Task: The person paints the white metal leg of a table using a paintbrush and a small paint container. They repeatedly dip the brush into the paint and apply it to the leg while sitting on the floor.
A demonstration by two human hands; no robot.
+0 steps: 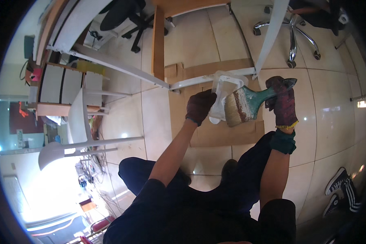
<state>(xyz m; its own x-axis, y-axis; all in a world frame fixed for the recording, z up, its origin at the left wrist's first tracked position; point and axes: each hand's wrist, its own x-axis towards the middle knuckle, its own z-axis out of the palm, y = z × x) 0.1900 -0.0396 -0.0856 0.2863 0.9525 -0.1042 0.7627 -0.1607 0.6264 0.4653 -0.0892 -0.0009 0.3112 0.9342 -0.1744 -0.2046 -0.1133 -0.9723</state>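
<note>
In my right hand (279, 95), gloved in dark red, is a wide paintbrush (254, 101) with a worn green handle. Its pale bristles point left, and brown and whitish stains mark the band above them. My left hand (201, 106), also in a dark glove, grips the left side of a translucent plastic tub (228, 84). The bristles overlap the tub's right side in view; whether they touch it I cannot tell. What the tub contains is hard to make out.
Flattened cardboard (240, 136) covers the tiles below my hands. A white metal frame (211, 78) with a wooden panel (158, 44) stands just beyond. Wheeled chairs (292, 40) are at the back. Another person's shoes (336, 181) are at the right, a white chair (80, 116) at the left.
</note>
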